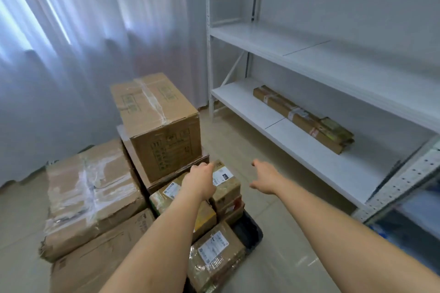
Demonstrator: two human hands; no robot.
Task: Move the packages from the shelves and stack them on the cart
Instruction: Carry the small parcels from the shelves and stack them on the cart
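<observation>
Cardboard packages are piled on the dark cart (250, 233) at lower centre. A big taped box (157, 123) stands at the back of the pile. A wide flat box (90, 195) lies at the left. My left hand (200, 181) rests on a small labelled box (226, 183) at the pile's right edge, fingers curled over its far side. My right hand (266, 178) hovers open in the air just right of that box, holding nothing. One long flat package (302, 118) lies alone on the lowest board of the white shelf unit (309, 147) at the right.
The higher shelf boards (309, 54) hold nothing. White curtains (95, 43) hang along the back wall. A second metal rack (409, 185) stands at the right edge. Bare tiled floor (285, 257) runs between the cart and the shelves.
</observation>
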